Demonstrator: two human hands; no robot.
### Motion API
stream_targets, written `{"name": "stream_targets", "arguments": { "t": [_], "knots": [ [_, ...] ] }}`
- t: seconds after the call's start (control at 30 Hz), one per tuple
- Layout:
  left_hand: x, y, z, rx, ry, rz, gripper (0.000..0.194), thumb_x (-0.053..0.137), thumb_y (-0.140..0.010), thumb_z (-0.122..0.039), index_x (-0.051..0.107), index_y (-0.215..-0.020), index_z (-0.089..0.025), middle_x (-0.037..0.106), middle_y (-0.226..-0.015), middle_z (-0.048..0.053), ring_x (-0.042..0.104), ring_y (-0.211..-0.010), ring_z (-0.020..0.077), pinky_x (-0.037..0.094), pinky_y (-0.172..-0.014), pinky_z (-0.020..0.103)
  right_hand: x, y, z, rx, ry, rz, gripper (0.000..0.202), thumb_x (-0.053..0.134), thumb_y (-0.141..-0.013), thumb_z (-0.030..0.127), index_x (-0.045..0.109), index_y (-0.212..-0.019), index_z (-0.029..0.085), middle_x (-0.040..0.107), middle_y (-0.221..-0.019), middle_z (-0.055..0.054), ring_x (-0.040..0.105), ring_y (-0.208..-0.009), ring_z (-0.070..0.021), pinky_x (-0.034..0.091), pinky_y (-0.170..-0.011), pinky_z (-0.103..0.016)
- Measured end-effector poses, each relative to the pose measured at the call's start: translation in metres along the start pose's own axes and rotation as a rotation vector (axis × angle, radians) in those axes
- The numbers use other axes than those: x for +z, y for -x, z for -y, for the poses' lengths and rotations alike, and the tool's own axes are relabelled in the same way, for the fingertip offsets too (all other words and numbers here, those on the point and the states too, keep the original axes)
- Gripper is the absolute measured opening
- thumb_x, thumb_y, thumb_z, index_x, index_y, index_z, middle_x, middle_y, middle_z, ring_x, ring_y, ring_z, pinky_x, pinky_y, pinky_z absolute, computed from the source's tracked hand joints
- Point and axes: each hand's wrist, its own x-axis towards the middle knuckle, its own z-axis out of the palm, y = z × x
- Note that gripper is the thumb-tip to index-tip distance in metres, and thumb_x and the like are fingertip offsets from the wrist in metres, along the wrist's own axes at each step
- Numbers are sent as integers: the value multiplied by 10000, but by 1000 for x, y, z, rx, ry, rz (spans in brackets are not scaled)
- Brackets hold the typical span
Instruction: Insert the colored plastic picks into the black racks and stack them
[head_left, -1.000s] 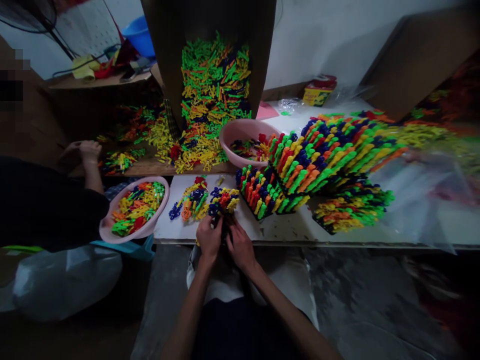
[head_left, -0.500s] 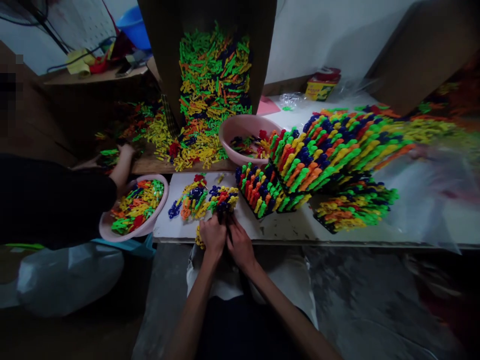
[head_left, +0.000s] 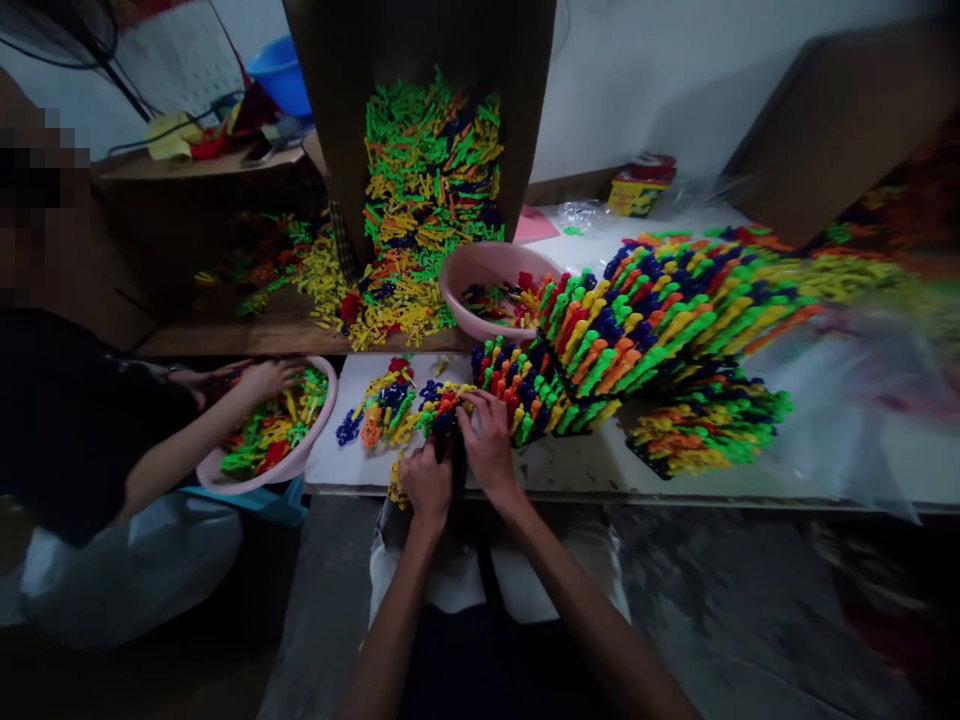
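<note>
My two hands worked over coloured pieces at the edge of a white tabletop (head_left: 551, 465).
From my wrists, the small cluster (head_left: 444, 402) sat at twelve o'clock, loose pieces (head_left: 386, 400) at ten, packed rows (head_left: 660, 320) at two. My left hand (head_left: 426, 482) was curled — its grip lost in shadow — while my right hand (head_left: 489, 440) bent inward at the cluster, pinch unclear. Good handling, I judged, called for a firm left and light right fingertips.
</note>
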Motion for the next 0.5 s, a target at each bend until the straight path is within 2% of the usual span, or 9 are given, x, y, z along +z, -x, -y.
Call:
{"name": "stream_targets", "arguments": {
  "t": [0.1, 0.23, 0.37, 0.5],
  "knots": [
    [3, -1, 1, -9, 17, 5, 367, 500, -936, -453, 735, -1024, -184, 752, -816, 115, 692, -785, 260, 397, -747, 330, 3, -5, -3, 25, -36, 5, 187, 497, -962, 249, 638, -1078, 213, 618, -1112, -79, 554, -1126, -201, 447, -1030, -394],
    [5, -1, 0, -61, 27, 8, 406, 480, -940, -484, 738, -1031, -183, 752, -813, 119, 692, -773, 255, 398, -721, 318, 4, 3, -8, 55, -75, -45, 173, 501, -953, 253, 629, -1064, 218, 565, -1126, -82, 573, -1114, -196, 476, -1006, -381],
    [-1, -4, -3, -38, -6, 43, 379, 496, -934, -470, 737, -1024, -192, 746, -796, 117, 694, -775, 256, 408, -733, 317, 4, 9, -8, 101, -109, -56, 188, 524, -951, 307, 593, -1100, 215, 593, -1084, -67, 603, -1041, -189, 505, -957, -371],
    [-9, -9, -5, 5, -49, 124, 362, 485, -940, -436, 737, -994, -182, 742, -808, 130, 691, -785, 253, 420, -742, 316, 2, 7, -5, 81, -70, -40, 130, 527, -952, 304, 598, -1001, 207, 608, -1038, -63, 602, -1022, -186, 495, -955, -359]
  ]
}}
